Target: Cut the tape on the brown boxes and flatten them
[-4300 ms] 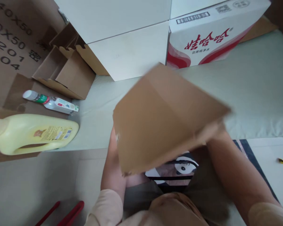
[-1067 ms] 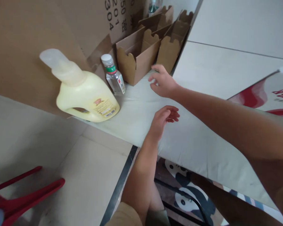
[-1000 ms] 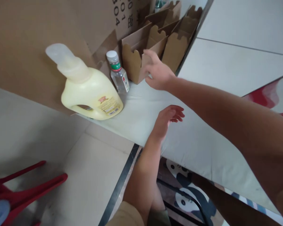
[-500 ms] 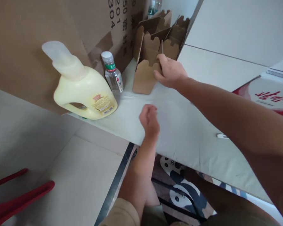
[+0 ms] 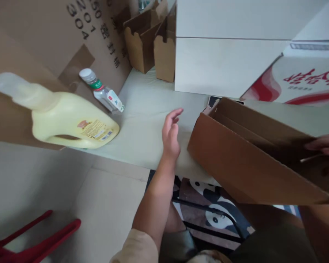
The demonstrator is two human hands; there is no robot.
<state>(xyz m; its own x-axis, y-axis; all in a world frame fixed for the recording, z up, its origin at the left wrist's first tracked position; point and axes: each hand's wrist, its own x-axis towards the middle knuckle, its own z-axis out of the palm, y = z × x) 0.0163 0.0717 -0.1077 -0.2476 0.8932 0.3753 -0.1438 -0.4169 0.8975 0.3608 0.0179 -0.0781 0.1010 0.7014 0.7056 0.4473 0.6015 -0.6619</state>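
My right hand (image 5: 324, 144) grips the rim of a brown cardboard carton (image 5: 246, 160), held tilted above the pale mat's (image 5: 142, 120) near edge with its open side turned up and right. Only the fingertips show, over the carton's far edge. My left hand (image 5: 170, 133) is open, fingers stretched out, hovering just left of the carton without touching it. A yellow detergent jug (image 5: 63, 122) and a small clear bottle (image 5: 102, 93) stand further left on the mat.
Two more brown cartons (image 5: 150, 44) stand at the back against stacked white boxes (image 5: 224, 62). A red-and-white printed case (image 5: 304, 78) is at the right. A big cardboard sheet (image 5: 44, 40) leans at the left. Red stool legs (image 5: 30, 241) poke in at bottom left.
My right hand has pulled one carton from the back row toward me and tipped it over. My left hand has opened from a loose fist. The view swung right.
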